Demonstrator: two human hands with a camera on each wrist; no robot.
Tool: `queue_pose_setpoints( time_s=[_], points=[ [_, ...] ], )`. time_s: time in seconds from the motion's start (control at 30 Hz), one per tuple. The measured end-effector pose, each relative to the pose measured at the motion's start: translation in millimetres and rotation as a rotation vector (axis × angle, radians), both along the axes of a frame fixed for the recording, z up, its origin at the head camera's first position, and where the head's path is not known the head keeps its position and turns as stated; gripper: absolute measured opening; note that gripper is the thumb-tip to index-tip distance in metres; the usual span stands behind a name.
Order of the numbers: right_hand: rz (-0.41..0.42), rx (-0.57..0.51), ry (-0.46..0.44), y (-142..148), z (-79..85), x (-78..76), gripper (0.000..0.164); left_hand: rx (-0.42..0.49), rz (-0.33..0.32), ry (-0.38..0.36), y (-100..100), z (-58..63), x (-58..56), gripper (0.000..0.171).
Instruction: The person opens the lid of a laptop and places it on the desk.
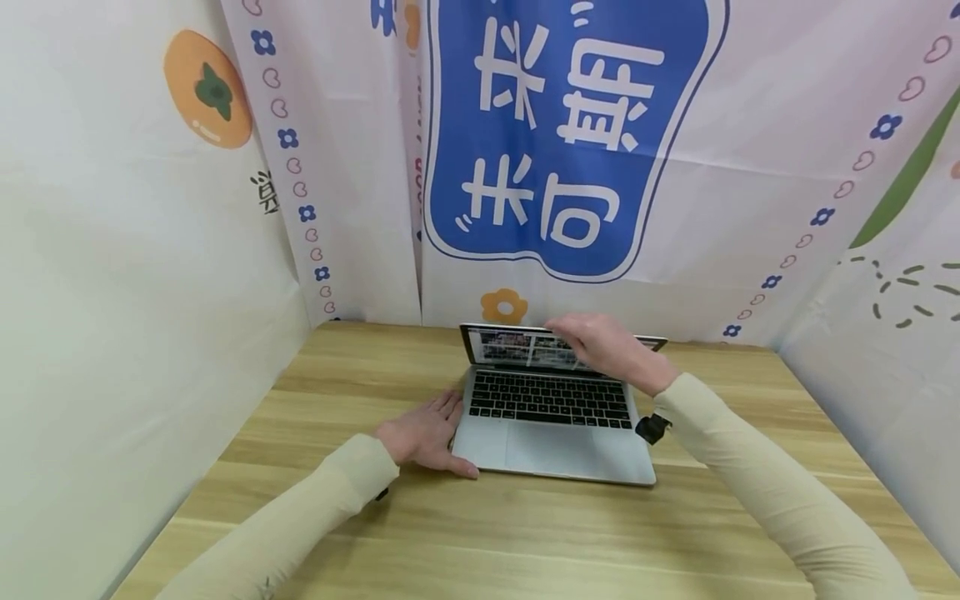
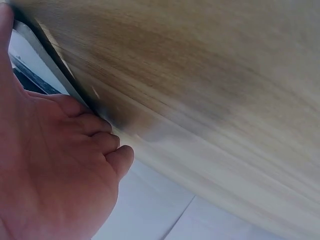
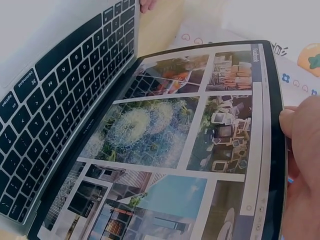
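Observation:
An open silver laptop (image 1: 555,450) rests on the wooden table, its black keyboard (image 3: 62,100) facing up. Its lit screen (image 3: 145,130) shows a page of several photos. My right hand (image 1: 607,346) grips the top edge of the lid, thumb on the front rim and the other fingers mostly hidden behind. Flat beside the laptop's left side lies my left hand (image 1: 427,433), fingers pointing toward the back and thumb at the front left corner. From the left wrist view, that hand (image 2: 55,165) is right at the base's edge (image 2: 47,57).
The wooden table (image 1: 360,542) runs back to a printed cloth (image 1: 360,208) hanging behind the laptop. White cloth walls (image 1: 135,292) stand on both sides. A small black device (image 1: 652,428) is at the right wrist, overlapping the laptop's right edge in the head view.

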State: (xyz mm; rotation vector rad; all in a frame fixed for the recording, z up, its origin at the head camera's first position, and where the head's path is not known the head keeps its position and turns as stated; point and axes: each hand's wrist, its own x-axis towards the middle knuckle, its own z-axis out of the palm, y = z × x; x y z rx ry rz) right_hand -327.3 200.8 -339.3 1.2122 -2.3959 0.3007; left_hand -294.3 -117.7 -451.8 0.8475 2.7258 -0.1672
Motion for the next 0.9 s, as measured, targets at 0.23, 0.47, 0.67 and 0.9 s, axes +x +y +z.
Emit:
queue_pose_setpoints(
  time_s=[0.23, 0.47, 0.67, 0.9],
  points=[
    [-0.015, -0.022, -0.037, 3.0, 1.7, -1.3, 0.025, 0.005, 0.001, -0.005, -1.5, -3.0, 1.0, 0.125],
    [-0.039, -0.014, -0.052, 5.9, 5.2, -2.9, 0.024, 0.005, -0.005, 0.011, -1.6, -1.7, 1.8, 0.127],
    [-0.044, -0.035, -0.027, 7.5, 7.6, -5.0, 0.020, -0.004, -0.009, 0.023, -2.0, -2.4, 1.0, 0.127],
    [-0.069, -0.068, -0.051, 11.3, 10.2, -10.4, 0.020, -0.012, -0.009, 0.023, -0.4, -0.4, 0.6, 0.127]
  ],
)
